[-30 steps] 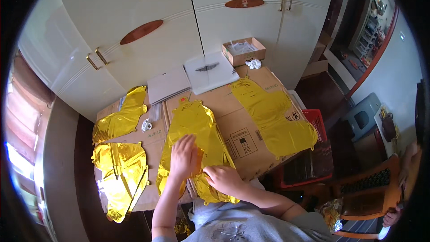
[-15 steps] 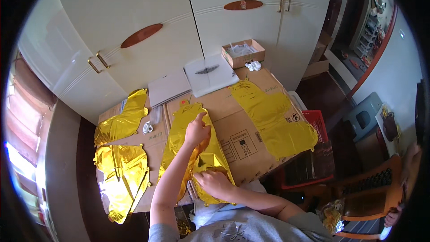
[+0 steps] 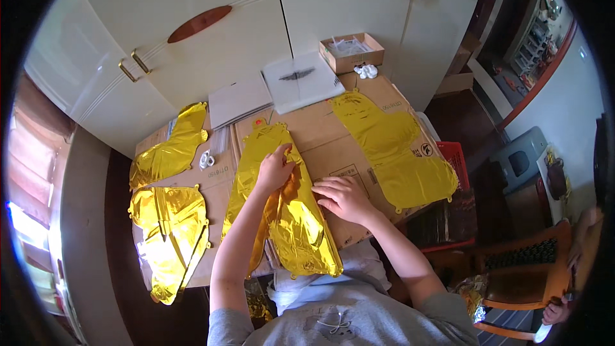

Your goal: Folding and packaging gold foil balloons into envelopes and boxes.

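Note:
A flat gold foil balloon (image 3: 298,230) lies creased down the middle of the cardboard, its near end at the edge by my lap. On its upper part rests my left hand (image 3: 275,170), fingers bent and slightly apart, pressing the foil. My right hand (image 3: 346,198) lies open along the balloon's right edge, fingertips touching or close to the foil. To the right is another flat gold foil balloon (image 3: 391,154), curved in outline. Two more gold foil pieces are on the left, one far (image 3: 176,147) and one near (image 3: 173,230), the near one shining in the light.
Flattened cardboard (image 3: 314,141) covers the table. At the back are grey sheets (image 3: 240,104), a white translucent folder (image 3: 301,86), and a cardboard box (image 3: 352,51) of clear plastic pieces. A small white roll (image 3: 206,160) sits left. Beyond the right edge stands a red crate (image 3: 453,154); another person's hand (image 3: 556,311) shows near a wooden chair (image 3: 525,269).
My right hand has left the balloon's lower part and moved up and right to its edge, fingers now extended. The foil there lies flatter. My left hand's extended finger has drawn in somewhat.

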### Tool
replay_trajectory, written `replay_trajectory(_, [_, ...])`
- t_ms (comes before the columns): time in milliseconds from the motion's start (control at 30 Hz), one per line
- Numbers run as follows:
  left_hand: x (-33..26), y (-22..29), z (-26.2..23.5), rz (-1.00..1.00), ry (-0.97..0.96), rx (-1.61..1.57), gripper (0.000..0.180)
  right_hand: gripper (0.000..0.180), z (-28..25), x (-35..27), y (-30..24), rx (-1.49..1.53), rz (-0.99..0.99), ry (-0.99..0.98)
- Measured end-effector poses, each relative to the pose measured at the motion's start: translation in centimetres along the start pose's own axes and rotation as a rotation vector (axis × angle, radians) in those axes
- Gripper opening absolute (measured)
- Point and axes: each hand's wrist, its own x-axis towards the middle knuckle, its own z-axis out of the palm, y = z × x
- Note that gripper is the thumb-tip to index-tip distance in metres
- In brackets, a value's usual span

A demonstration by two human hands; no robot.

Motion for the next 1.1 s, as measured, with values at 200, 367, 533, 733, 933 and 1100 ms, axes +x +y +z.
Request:
replay_trajectory(200, [0.2, -1.3, 0.5, 0.126, 0.091, 0.006, 0.052, 0.038, 0.4, 0.1, -0.5, -0.059, -0.024, -0.048])
replay_trajectory(367, [0.2, -1.0, 0.6, 0.110, 0.067, 0.017, 0.054, 0.036, 0.1, -0.4, -0.1, -0.084, -0.028, -0.062])
replay_trajectory(533, [0.4, -1.2, 0.8, 0.110, 0.063, 0.064, 0.058, 0.036, 0.2, -0.8, -0.3, -0.111, -0.055, -0.078])
replay_trajectory(733, [-0.4, 1.3, 0.1, 0.156, 0.194, 0.309, 0.058, 0.034, 0.1, -0.8, -0.4, -0.126, -0.052, -0.087])
replay_trajectory(933, [-1.4, 2.3, 0.6, 0.395, -0.026, 0.541, 0.060, 0.032, 0.1, -0.9, -0.6, -0.128, -0.066, -0.057])
replay_trajectory(1100, [-1.6, 1.4, 1.7, 0.395, 0.024, 0.573, 0.070, 0.033, -0.1, -0.8, -0.8, -0.122, -0.067, -0.055])
